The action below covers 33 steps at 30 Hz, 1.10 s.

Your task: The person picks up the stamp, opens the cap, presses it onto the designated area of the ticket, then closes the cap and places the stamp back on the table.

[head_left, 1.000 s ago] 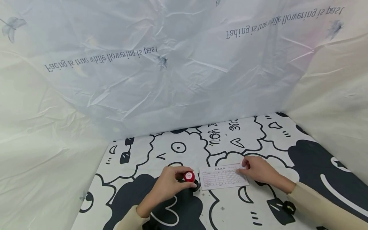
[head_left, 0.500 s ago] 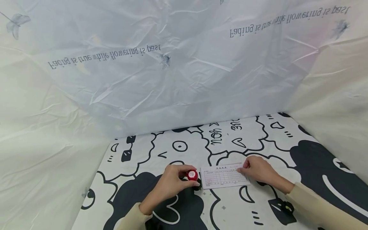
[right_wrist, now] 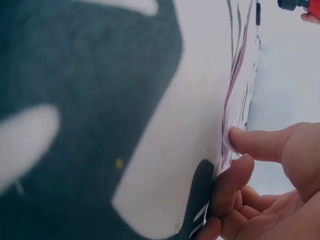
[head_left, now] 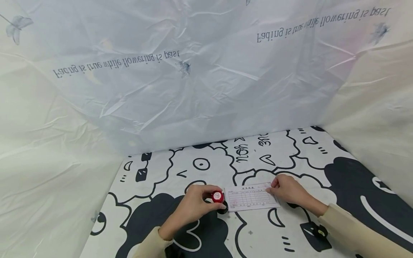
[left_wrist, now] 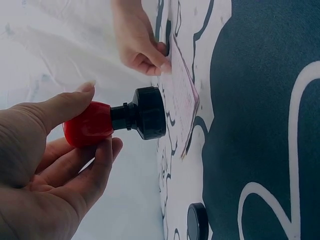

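Observation:
My left hand point(head_left: 193, 206) grips a stamp point(left_wrist: 90, 125) by its rounded red handle, thumb on one side and fingers on the other. The stamp's black base point(left_wrist: 151, 114) hangs off the table, just left of a receipt pad point(head_left: 250, 198). Printed with a grid, the pad lies flat and bears a faint reddish mark near its lower left corner. At the pad's right end, my right hand point(head_left: 290, 191) pinches the edge. In the right wrist view the right thumb point(right_wrist: 260, 143) presses on top of the sheets, with the curled fingers at the edge below.
A round black cap point(left_wrist: 197, 221) sits on the tablecloth point(head_left: 200, 179), which carries black and white cartoon drawings. Pale plastic sheeting point(head_left: 193, 93) with printed lettering rises behind the table and along both sides.
My left hand has shifted slightly to the right with the stamp, closer to the pad's left edge. The right hand keeps its place on the pad.

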Each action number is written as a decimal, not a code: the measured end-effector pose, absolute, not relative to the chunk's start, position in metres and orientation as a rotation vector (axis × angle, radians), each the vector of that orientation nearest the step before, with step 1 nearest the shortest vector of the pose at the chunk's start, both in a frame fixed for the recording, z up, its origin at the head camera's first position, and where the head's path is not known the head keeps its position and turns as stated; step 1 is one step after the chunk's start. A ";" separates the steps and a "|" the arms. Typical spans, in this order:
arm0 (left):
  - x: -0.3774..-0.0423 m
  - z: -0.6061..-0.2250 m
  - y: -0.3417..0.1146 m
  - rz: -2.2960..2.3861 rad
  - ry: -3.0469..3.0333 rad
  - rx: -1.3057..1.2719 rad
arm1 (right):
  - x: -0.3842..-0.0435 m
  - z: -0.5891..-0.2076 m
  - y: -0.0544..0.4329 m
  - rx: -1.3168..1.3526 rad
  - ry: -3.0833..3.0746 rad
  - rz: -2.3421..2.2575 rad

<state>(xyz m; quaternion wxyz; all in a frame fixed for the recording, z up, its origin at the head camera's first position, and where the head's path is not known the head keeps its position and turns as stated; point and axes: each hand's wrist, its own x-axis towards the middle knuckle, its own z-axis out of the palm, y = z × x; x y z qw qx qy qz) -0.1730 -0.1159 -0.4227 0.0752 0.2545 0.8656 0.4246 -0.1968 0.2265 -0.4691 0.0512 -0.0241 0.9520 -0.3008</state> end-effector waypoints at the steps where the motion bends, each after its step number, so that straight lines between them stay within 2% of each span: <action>1: -0.173 -0.423 -0.116 1.274 2.597 0.767 | -0.197 -0.469 0.227 -0.076 2.894 -0.920; 14: -0.174 -0.425 -0.113 1.320 2.560 0.810 | -0.204 -0.457 0.244 -0.248 2.789 -1.126; 24: -0.176 -0.427 -0.110 1.329 2.568 0.818 | -0.219 -0.453 0.251 -0.148 2.646 -1.330; 33: -0.175 -0.429 -0.109 1.351 2.556 0.789 | -0.262 -0.459 0.250 0.053 2.612 -1.509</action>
